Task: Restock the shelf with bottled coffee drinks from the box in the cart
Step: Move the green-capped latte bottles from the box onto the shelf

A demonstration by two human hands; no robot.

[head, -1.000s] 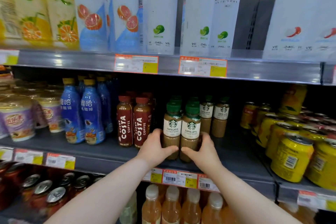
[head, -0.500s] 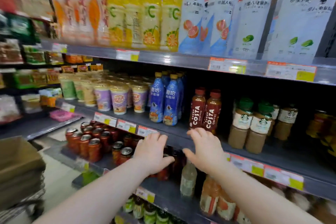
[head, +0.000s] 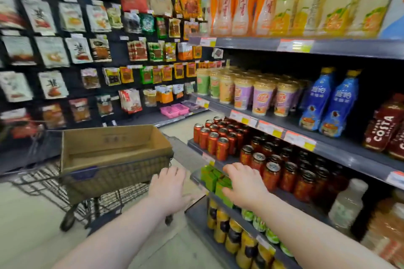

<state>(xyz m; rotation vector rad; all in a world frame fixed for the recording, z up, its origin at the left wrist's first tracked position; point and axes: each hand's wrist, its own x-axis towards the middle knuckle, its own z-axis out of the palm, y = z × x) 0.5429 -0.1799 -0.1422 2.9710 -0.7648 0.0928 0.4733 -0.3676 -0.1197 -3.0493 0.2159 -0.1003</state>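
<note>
A brown cardboard box [head: 113, 148] sits in a dark wire cart [head: 109, 183] to my left; from here its inside looks bare. My left hand [head: 169, 188] hovers beside the cart's near right corner, fingers spread, holding nothing. My right hand [head: 246, 185] is stretched out in front of the lower shelf of red cans [head: 220, 137], also empty with fingers relaxed. Red Costa coffee bottles [head: 384, 131] stand at the far right of the middle shelf [head: 341, 150]. No green-capped latte bottles are in view.
Blue bottles [head: 328, 105] and purple cups [head: 262, 98] fill the middle shelf. Orange and yellow drinks [head: 284, 0] line the top shelf. Snack packets [head: 87, 50] hang on the wall behind the cart. Green packs [head: 216, 179] and lower bottles sit under my right hand.
Both hands let go of the two latte bottles on the middle shelf and drew back down. My view swung left, bringing the cart and box into sight.
</note>
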